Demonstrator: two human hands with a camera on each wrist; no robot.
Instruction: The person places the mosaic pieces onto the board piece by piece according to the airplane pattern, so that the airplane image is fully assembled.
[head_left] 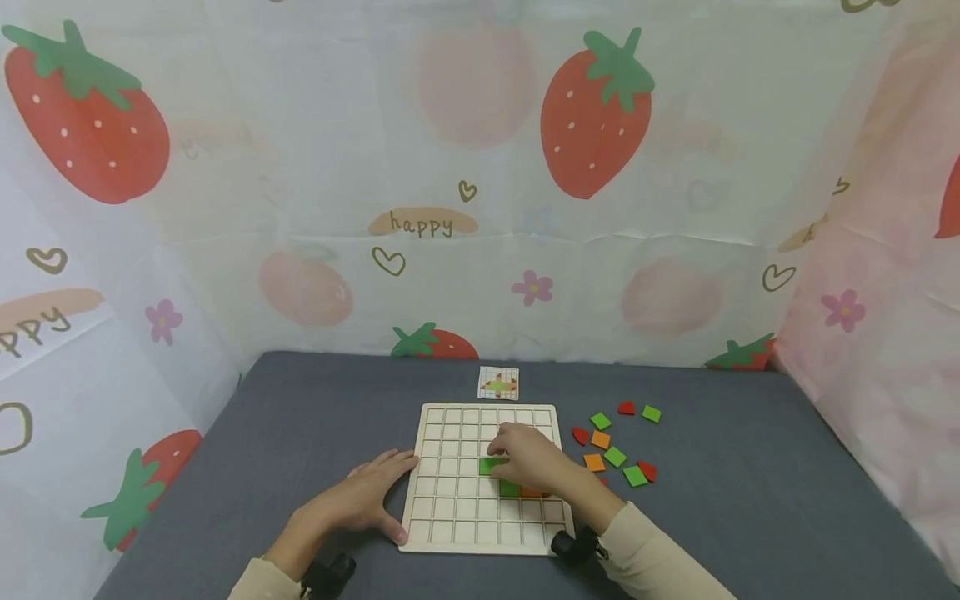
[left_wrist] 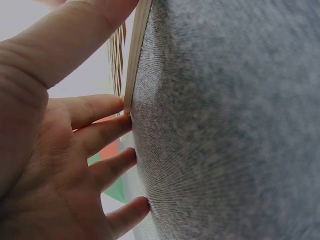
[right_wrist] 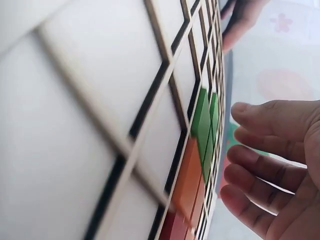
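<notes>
Grey cloth [head_left: 712, 533] bears a pale wooden grid board [head_left: 446, 507], green and orange squares [head_left: 509, 489] placed, loose tiles [head_left: 614, 456] remaining at two o'clock; left hand [head_left: 363, 497] spread, right hand [head_left: 531, 457] relaxed.

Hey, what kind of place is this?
Probably a curtained-off tabletop play corner: strawberry-print fabric hangs behind a grey-covered table, which holds a gridded board and coloured tiles.

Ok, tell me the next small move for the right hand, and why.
Probably bring the right hand over to the loose tiles right of the board and pinch one: the right wrist view shows no tile held, many board squares are bare, and the left hand already touches the board's left edge.
</notes>
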